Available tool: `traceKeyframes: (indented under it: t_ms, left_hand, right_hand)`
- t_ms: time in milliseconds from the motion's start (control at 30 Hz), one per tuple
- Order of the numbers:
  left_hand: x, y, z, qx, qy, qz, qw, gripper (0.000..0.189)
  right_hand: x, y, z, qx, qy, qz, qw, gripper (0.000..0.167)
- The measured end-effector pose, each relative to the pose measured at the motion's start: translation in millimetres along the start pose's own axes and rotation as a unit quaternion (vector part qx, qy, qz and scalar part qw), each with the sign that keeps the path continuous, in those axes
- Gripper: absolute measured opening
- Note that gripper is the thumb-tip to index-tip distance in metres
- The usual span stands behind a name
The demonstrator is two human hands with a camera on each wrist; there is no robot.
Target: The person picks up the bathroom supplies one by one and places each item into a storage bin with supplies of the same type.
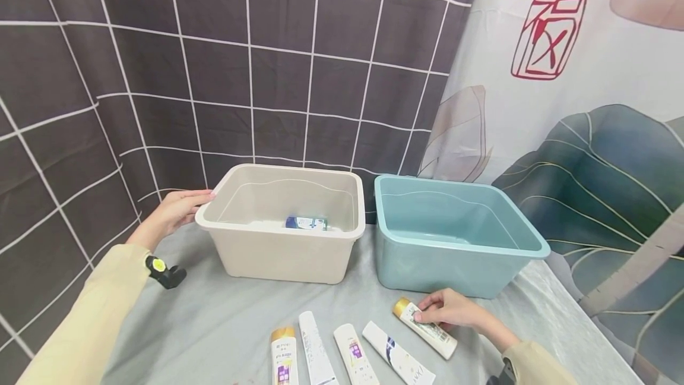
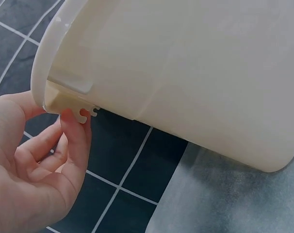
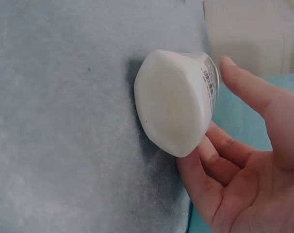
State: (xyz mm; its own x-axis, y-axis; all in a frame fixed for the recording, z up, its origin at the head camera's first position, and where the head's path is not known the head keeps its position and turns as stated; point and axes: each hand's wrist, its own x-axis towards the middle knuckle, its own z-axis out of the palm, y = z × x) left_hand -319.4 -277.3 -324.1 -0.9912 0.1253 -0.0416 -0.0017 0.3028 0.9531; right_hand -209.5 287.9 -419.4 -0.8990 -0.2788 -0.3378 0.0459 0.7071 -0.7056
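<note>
My left hand grips the left end of a beige plastic bin, fingers curled at its rim in the left wrist view. Inside that bin lies a small blue-and-white tube. In front of the blue bin, my right hand holds a white bottle with a gold cap between thumb and fingers. Its pale base faces the camera in the right wrist view, with a barcode label on one side. The bottle lies low over the grey cloth, cap pointing away to the left.
Along the front of the grey cloth lie another gold-capped bottle, a white tube, a white bottle with a purple label and a blue-marked white tube. A dark grid curtain hangs behind the bins.
</note>
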Motion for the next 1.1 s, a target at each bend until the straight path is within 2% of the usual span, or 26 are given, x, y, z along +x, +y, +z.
traceKeyframes:
  t_ms: [333, 400, 500, 533, 633, 933, 1100]
  left_hand:
    - [3.1, -2.1, -1.0, -0.026, -0.006, 0.003, 0.9996, 0.069]
    - [3.5, -2.9, -2.4, -0.045, -0.008, 0.0, 0.9989, 0.055]
    - [3.6, -4.0, -4.6, -0.084, -0.017, -0.002, 0.9963, 0.018]
    - [3.6, -4.1, -5.1, -0.094, -0.02, -0.003, 0.9954, 0.014]
    - [4.3, -4.2, -5.8, -0.113, -0.027, -0.004, 0.9932, 0.028]
    - [3.9, -3.3, -7.2, -0.13, -0.033, -0.009, 0.9909, 0.028]
    - [4.6, -4.0, -6.5, -0.108, -0.028, -0.014, 0.9936, 0.012]
  right_hand:
    - [-0.2, -3.9, 1.5, -0.022, -0.002, -0.017, 0.9996, 0.042]
    - [-0.2, -5.2, 2.2, -0.03, 0.001, -0.017, 0.9994, 0.042]
    - [-0.2, -6.8, 3.4, -0.039, 0.003, -0.018, 0.9991, 0.04]
    - [-0.1, -7.1, 3.7, -0.04, 0.003, -0.017, 0.9991, 0.04]
    - [-0.2, -8.1, 4.7, -0.042, 0.002, -0.016, 0.999, 0.038]
    - [-0.4, -9.8, 8.0, -0.046, 0.013, -0.021, 0.9987, 0.033]
    - [-1.3, -11.3, 9.2, -0.041, 0.016, -0.014, 0.9989, 0.033]
